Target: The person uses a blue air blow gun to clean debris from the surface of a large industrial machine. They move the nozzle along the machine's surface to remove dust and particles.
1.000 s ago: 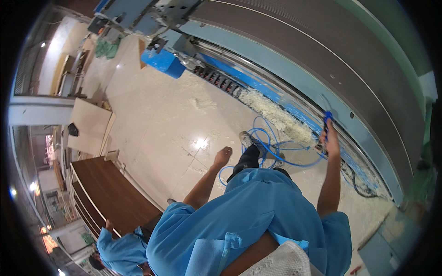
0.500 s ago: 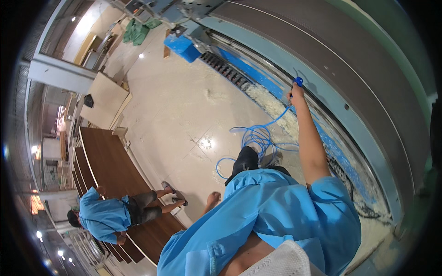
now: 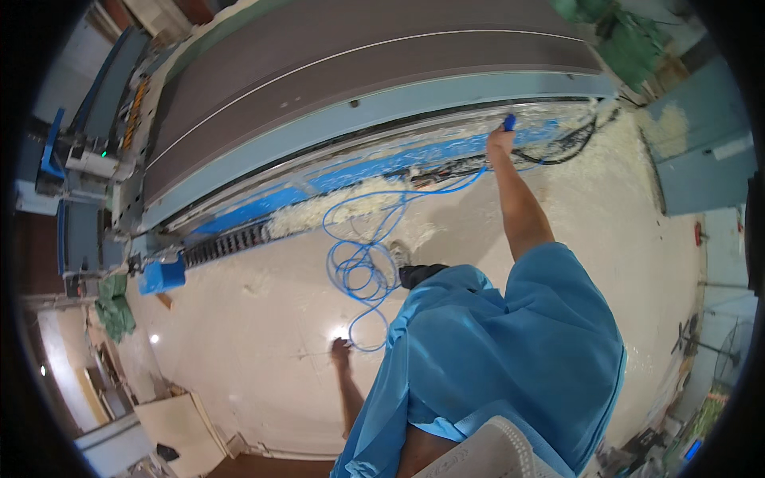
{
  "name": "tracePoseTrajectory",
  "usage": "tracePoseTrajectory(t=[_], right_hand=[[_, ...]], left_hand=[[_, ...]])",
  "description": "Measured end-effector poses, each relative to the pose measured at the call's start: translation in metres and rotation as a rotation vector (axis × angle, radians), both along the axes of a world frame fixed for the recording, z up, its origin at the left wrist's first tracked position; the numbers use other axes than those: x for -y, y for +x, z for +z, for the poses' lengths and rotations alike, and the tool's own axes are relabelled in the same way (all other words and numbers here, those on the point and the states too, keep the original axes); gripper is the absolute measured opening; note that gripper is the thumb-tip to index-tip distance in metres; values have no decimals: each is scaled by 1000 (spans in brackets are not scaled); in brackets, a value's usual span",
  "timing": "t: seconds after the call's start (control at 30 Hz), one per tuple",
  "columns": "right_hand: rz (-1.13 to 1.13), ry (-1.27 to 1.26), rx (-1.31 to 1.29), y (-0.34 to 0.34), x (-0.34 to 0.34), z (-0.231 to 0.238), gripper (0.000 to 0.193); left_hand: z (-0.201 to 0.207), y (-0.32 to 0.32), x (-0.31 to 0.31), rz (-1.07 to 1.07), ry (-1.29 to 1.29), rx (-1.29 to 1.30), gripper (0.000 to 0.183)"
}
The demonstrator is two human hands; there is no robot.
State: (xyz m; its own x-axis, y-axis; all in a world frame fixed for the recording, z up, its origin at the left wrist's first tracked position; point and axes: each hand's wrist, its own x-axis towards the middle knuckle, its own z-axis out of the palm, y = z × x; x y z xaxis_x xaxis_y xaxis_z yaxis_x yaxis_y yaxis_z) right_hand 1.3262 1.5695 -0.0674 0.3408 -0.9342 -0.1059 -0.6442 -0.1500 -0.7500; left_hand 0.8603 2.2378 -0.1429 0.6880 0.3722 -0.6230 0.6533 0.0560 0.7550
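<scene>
My right hand (image 3: 500, 143) is closed around a blue air blow gun (image 3: 509, 122) and reaches out over the side of a long machine (image 3: 263, 177). From beneath that hand a blue air hose (image 3: 446, 191) runs left and falls in loose coils onto the floor by my foot. Pale sawdust (image 3: 319, 209) lies along the machine's base and on its blue strip (image 3: 275, 197). My left hand (image 3: 341, 350) hangs low at my left side, close to a loop of the hose in the picture. Its fingers look curled but are too small to make out.
A black cable chain (image 3: 227, 243) runs along the machine's lower left, ending near a blue bin (image 3: 162, 275). Green sacks (image 3: 115, 307) lie beyond it. Black cables (image 3: 570, 151) loop near the machine's right end. At right stand a teal cabinet (image 3: 705, 151) and a fan (image 3: 721, 350).
My view has swung right, bringing the machine's right end into sight. My right hand has moved with the blow gun toward that end. The other person has left the view.
</scene>
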Motion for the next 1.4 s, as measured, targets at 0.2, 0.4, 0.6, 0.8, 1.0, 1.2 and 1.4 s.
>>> tracePoseTrajectory(t=[0.2,0.4,0.6,0.8,1.0,1.2,1.4], right_hand=[[-22,240,48,-104,129,125,48],[225,-62,-89,-169,182,116,57],[-27,142,446,-196,237,71,57],[27,473,174,-302,331,-24,57],[-864,1037,74,-542,378,-94,58],[-1074,1118,228,-682,381,-98,51],[-1076,1349,519,-678,388,-93,56]], left_hand=[[40,77,-4,-45,273,-78,26],[2,55,86,-304,118,-81,30],[-51,-24,219,-1272,660,324,24],[-42,-20,354,-1328,479,-107,27],[-6,80,498,-1410,346,31,31],[32,233,619,-1161,99,-255,25],[32,307,733,-1230,90,-111,23]])
